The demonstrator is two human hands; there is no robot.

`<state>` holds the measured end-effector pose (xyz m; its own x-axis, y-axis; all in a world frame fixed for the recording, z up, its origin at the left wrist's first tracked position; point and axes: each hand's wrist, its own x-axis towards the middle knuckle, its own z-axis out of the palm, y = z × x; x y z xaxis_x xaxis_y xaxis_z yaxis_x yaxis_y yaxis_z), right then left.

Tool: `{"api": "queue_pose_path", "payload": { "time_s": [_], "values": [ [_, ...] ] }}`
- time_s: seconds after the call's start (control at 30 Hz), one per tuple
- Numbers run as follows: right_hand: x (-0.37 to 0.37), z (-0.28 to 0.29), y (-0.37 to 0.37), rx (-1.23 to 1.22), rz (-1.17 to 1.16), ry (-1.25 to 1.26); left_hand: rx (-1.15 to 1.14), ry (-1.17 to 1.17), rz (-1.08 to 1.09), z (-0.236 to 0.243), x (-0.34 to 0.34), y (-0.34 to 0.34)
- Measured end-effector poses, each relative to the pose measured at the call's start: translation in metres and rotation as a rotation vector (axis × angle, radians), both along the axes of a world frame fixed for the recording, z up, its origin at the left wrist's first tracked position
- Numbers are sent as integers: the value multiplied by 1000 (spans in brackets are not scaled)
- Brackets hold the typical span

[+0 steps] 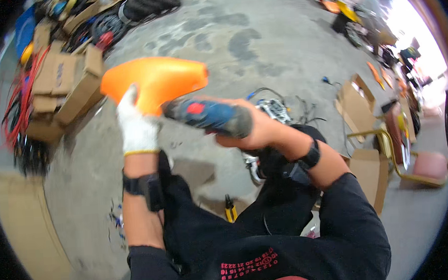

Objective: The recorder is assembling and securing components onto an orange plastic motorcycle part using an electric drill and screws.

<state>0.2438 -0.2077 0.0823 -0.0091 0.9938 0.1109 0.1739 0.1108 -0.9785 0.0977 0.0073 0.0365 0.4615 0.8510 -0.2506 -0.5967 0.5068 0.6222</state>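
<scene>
My left hand [134, 118], in a white knitted glove, grips a glossy orange plastic panel [155, 75] by its lower left side, thumb lying on its surface. The panel is wide at the top and narrows downward. Bare and wrapped round a blue cordless drill [210, 115] with a red spot, my right hand [258, 125] points the tool's dark nose leftward. That nose is at the panel's narrow lower end; whether it touches I cannot tell. The drill is slightly blurred, and its bit does not show clearly.
Yellow-and-black pliers [230, 209] lie on the concrete floor between my legs. Wires and a metal part [273, 109] are beyond my right knee. Cardboard boxes [61, 80] and red cables stand at left. A pink-seated chair [428, 166] and open cardboard [356, 100] are at right.
</scene>
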Motion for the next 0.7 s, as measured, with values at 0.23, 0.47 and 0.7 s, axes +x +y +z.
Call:
{"api": "queue_pose_path", "payload": {
  "time_s": [0.23,0.47,0.7],
  "values": [
    [-7,-6,-2,-65,-105,9,-61,-140,152,6,12,-7],
    [-16,-3,2,-172,-196,112,-99,-158,244,18,8,-12],
    [-23,-2,-1,-162,-264,397,-71,-177,223,18,2,-11]
  ]
}}
